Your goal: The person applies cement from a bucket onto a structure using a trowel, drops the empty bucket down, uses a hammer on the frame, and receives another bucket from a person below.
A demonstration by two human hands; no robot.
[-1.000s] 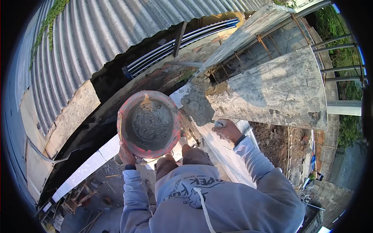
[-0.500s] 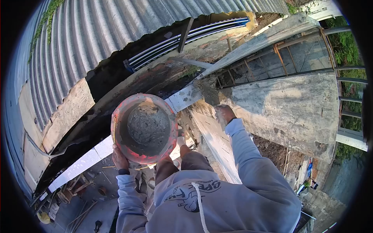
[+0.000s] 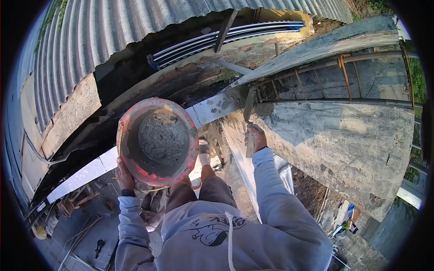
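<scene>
My left hand [image 3: 124,175] grips the lower left rim of a red, mortar-smeared bucket [image 3: 191,158]. Wet grey mortar [image 3: 163,135] lies inside it. In my right hand [image 3: 256,137] is the handle of a trowel [image 3: 249,105], fingers wrapped round it. The trowel's blade shows nearly edge-on, at the near end of a channel between two boards. Steel rebar [image 3: 345,77] runs along that channel. Beside the blade, grey mortar smears the top of a pale block wall [image 3: 210,110]; whether the blade touches it I cannot tell.
A wide, stained formwork board [image 3: 334,140] extends to the right, with a second board [image 3: 325,47] behind the rebar. Corrugated roofing [image 3: 135,22] overhangs the upper left. Far below lies a floor [image 3: 86,239] with scattered wood. My legs [image 3: 217,189] are beneath the bucket.
The trowel blade has turned from showing its flat face to nearly edge-on and now points up into the channel's end. My view has shifted; the bucket sits slightly further left in it.
</scene>
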